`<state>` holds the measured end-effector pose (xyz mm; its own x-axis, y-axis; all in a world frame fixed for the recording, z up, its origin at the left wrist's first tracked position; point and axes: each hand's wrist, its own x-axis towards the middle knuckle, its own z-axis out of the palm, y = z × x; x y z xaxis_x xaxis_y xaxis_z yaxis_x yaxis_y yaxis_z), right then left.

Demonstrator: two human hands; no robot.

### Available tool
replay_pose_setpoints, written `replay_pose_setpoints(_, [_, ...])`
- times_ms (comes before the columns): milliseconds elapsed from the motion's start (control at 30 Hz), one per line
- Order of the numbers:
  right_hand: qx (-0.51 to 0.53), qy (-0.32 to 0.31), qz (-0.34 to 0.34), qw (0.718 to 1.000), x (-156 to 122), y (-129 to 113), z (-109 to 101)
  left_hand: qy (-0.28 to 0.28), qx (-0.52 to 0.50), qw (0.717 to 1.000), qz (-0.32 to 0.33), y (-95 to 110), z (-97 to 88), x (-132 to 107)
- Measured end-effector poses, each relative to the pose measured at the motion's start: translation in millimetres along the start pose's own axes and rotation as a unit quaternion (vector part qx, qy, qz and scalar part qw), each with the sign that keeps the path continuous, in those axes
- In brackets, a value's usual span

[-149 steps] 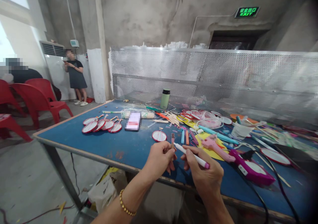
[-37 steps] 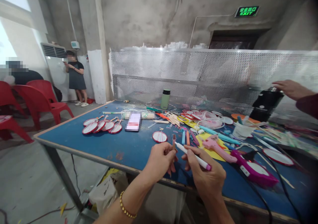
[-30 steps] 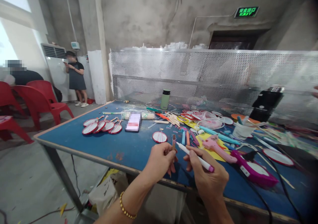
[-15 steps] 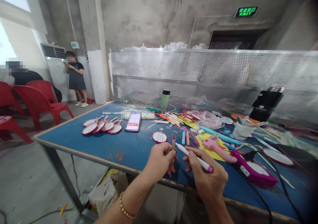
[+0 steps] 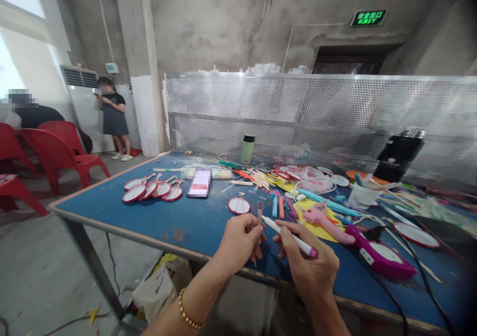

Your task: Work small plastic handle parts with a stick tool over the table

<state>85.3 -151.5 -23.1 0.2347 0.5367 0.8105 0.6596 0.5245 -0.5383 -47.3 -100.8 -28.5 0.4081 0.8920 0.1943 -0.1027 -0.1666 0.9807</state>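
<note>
Between the thumb and fingers of my left hand [image 5: 241, 239] a thin flat wooden stick [image 5: 260, 211] stands upright, its upper part coloured reddish brown. My right hand [image 5: 311, 256] grips a white marker pen [image 5: 288, 234] with a pinkish-purple end, its tip pointing left at the stick. Tip and stick are very close; I cannot tell if they touch. Just beyond my left hand a round white disc with a red rim [image 5: 239, 206] lies on the blue table [image 5: 149, 221]. Blue, orange and purple sticks [image 5: 281, 209] lie past the pen.
Several red-rimmed discs [image 5: 161, 189] lie at left beside a phone [image 5: 199, 182]. A green bottle [image 5: 247, 149] stands at the back. To the right are a pink glue gun [image 5: 322, 219], a purple device [image 5: 385, 254], a white cup [image 5: 362, 195] and black cables.
My right hand has shifted slightly left, bringing the marker tip nearer the stick. My left hand holds the stick almost unmoved.
</note>
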Motion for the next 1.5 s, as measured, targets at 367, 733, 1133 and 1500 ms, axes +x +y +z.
replay_pose_setpoints(367, [-0.011,0.017,0.003,1.000,-0.4,0.8,-1.0,0.005,-0.008,1.000,-0.008,-2.3,0.6,2.6])
replay_pose_setpoints(733, [-0.006,0.006,-0.004,1.000,-0.7,2.9,0.3,0.004,-0.008,1.000,-0.002,-3.1,-0.1,1.9])
replay_pose_setpoints(1133, [-0.009,0.005,-0.011,1.000,-1.4,1.7,-0.3,0.005,-0.009,1.000,0.001,-3.8,0.9,1.4])
replay_pose_setpoints(1500, [0.002,-0.004,-0.013,1.000,1.1,0.3,2.0,0.005,-0.007,1.000,-0.001,-2.1,0.2,2.3])
